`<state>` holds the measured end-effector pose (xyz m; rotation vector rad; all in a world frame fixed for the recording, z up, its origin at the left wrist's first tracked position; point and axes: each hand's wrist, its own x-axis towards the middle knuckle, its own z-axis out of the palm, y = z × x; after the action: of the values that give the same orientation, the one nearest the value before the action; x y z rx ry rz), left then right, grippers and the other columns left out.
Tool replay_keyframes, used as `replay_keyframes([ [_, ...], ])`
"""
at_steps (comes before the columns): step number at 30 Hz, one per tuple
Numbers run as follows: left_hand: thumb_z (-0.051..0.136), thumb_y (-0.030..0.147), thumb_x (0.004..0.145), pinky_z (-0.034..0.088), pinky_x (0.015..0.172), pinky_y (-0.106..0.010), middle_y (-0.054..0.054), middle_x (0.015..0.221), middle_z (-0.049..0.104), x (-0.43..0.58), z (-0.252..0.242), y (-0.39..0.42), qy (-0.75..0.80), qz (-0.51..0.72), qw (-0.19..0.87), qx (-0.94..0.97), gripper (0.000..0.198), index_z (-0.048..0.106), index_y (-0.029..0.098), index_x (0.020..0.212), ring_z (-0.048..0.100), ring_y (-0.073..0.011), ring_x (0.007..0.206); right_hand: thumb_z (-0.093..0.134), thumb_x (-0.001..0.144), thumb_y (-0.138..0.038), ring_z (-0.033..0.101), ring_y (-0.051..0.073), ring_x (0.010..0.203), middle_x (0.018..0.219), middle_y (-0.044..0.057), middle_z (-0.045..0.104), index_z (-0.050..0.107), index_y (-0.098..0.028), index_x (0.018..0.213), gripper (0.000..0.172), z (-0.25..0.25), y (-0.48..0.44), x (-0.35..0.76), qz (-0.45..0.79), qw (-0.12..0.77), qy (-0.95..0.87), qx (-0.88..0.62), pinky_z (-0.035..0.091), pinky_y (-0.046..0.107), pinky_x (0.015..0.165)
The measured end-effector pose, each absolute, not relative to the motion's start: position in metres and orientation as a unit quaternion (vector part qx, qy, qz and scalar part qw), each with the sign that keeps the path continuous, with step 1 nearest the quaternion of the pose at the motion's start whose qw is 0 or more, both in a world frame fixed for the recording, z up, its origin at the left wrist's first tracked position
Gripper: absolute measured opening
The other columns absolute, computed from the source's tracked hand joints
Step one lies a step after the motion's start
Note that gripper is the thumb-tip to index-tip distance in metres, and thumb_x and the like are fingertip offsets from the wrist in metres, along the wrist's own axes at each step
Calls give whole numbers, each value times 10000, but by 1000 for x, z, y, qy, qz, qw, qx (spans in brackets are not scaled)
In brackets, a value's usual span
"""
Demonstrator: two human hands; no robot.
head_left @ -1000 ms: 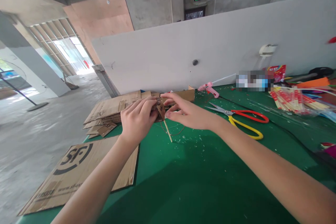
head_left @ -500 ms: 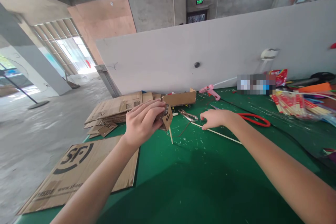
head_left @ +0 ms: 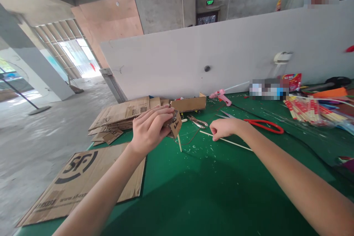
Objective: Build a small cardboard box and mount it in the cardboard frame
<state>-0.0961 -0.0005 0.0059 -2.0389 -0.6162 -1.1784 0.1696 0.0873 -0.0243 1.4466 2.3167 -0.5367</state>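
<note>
My left hand (head_left: 151, 127) is wrapped over a small cardboard box (head_left: 176, 125) with dark print on its end. A short wooden stick (head_left: 179, 143) pokes down from the box towards the green tabletop. To the right, the fingers of my right hand (head_left: 222, 128) are curled and pressed together on a long thin wooden stick (head_left: 235, 143) lying on the table; the fingertips partly hide it. Metal pliers (head_left: 198, 121) lie between my hands. Red-handled scissors (head_left: 265, 126) rest behind my right hand and forearm, blades pointing left.
A pink glue gun (head_left: 220, 97) and a cardboard strip (head_left: 189, 104) lie near the white partition (head_left: 171, 66). Cardboard sheets are stacked (head_left: 118, 112) at left, with a large printed sheet (head_left: 110, 173) nearer. Packaged sticks (head_left: 304, 110) lie at right. A person's blurred head shows beyond the partition.
My right hand has lowered slightly and its fingers have closed at the long stick. The scissors have shifted a little, showing more blade. My left hand keeps its hold on the box.
</note>
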Motion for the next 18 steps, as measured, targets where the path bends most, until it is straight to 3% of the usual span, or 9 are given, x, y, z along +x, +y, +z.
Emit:
replay_keyframes([
  [3, 577, 50, 769, 570, 903, -318, -19, 1014, 745, -96, 6, 0, -236, -454, 347, -786, 247, 585, 212, 955, 689, -179, 1014, 591, 756, -247, 593, 175, 698, 783, 52, 658, 625, -170, 734, 86, -25, 86, 167, -183, 173, 825, 507, 369, 267, 562],
  [12, 542, 2, 756, 568, 889, -310, -37, 1012, 743, -95, 8, -1, -259, -438, 356, -784, 281, 588, 187, 963, 691, -174, 1000, 540, 822, -392, 620, 261, 780, 871, 129, 666, 639, -142, 816, 269, -5, 104, 210, -103, 139, 795, 582, 377, 317, 588],
  [18, 515, 5, 758, 573, 870, -315, -50, 1040, 736, -95, 12, -4, -269, -403, 361, -797, 308, 590, 180, 1000, 683, -188, 1024, 503, 851, -406, 633, 238, 808, 921, 108, 684, 666, -170, 858, 286, -21, 101, 200, -100, 90, 820, 556, 394, 301, 622],
])
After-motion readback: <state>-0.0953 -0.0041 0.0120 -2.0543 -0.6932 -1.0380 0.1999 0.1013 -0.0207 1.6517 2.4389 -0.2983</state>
